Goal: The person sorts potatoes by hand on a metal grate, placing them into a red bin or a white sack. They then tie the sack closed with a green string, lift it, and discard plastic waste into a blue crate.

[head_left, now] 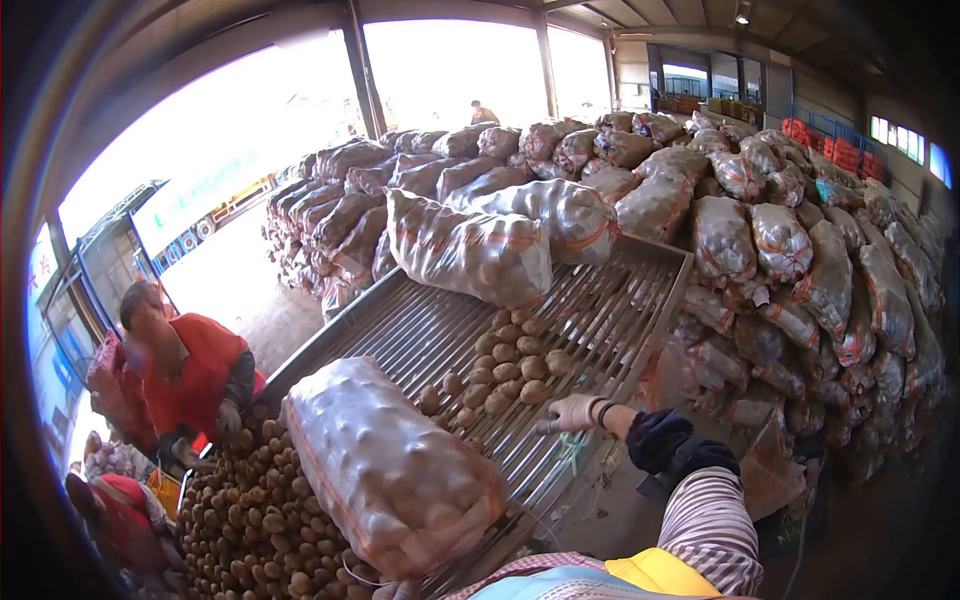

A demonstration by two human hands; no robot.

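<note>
My right hand (570, 413), in a pale glove, reaches over the right side of the slatted metal sorting rack (620, 310). Its fingers point left, apparently holding nothing, close to a group of loose potatoes (507, 365) on the bars. A big translucent mesh sack (385, 460), full of potatoes, lies across the rack's lower end. Only a small part of my left hand (398, 591) shows at the bottom edge, by the sack's near end; its fingers are hidden. A thin pale string (355, 572) curves beside that end.
Two more full sacks (470, 245) lie at the rack's far end. A heap of potatoes (260, 510) fills the lower left, where a co-worker in an orange-red vest (190, 370) leans over it. Another person (120, 520) is below. Stacked sacks (790, 250) stand behind and right.
</note>
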